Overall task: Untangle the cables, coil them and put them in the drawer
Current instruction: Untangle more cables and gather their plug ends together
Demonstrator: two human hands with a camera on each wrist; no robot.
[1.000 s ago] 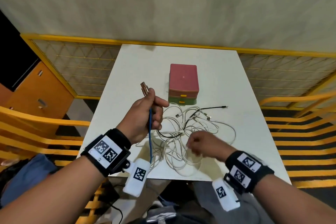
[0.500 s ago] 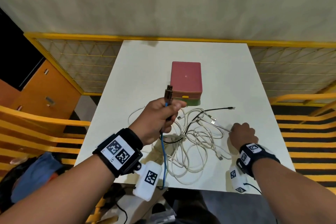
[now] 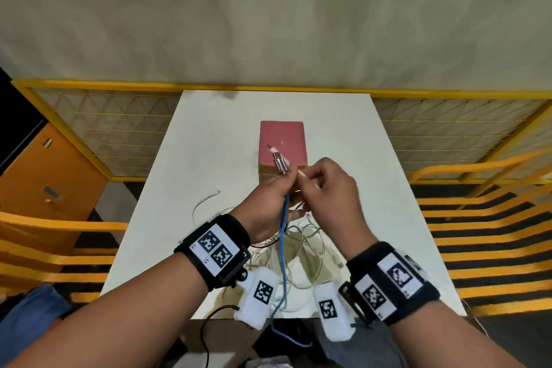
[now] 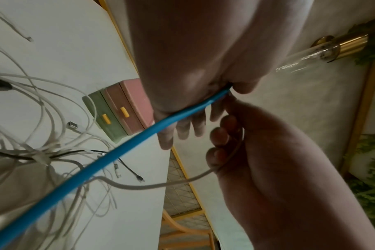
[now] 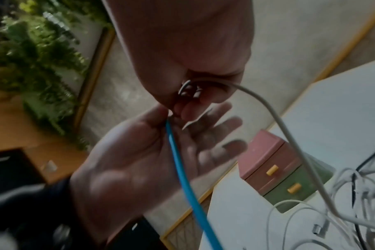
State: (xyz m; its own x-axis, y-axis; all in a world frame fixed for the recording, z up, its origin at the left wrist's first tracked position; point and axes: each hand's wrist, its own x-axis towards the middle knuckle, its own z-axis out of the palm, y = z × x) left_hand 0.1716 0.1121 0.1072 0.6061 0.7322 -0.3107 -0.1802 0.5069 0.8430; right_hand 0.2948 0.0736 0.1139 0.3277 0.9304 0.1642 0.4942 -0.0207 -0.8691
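Observation:
My left hand (image 3: pixel 265 200) is raised above the table and pinches a blue cable (image 3: pixel 283 236) just below its metal USB plug (image 3: pixel 280 165). The blue cable (image 4: pixel 139 138) hangs down past the table's front edge. Right beside it, my right hand (image 3: pixel 328 191) grips a white cable (image 4: pixel 161 184) near its end, whose plug tip (image 3: pixel 272 148) sticks up to the left. The white cable (image 5: pixel 289 135) runs down into the tangle of white and black cables (image 3: pixel 301 245) under both hands. A small drawer box (image 3: pixel 282 140), pink over green with yellow handles, stands shut behind the hands.
The white table (image 3: pixel 215 134) has a loose white cable end (image 3: pixel 206 200) at its left. Yellow mesh fencing (image 3: pixel 104 128) stands behind and beside the table, yellow rails (image 3: pixel 478 218) run at the right, and an orange cabinet (image 3: pixel 44 176) stands at the left.
My right hand left the table's right side and rose with a white cable end to meet my left hand. My left hand moved right and up with the blue cable.

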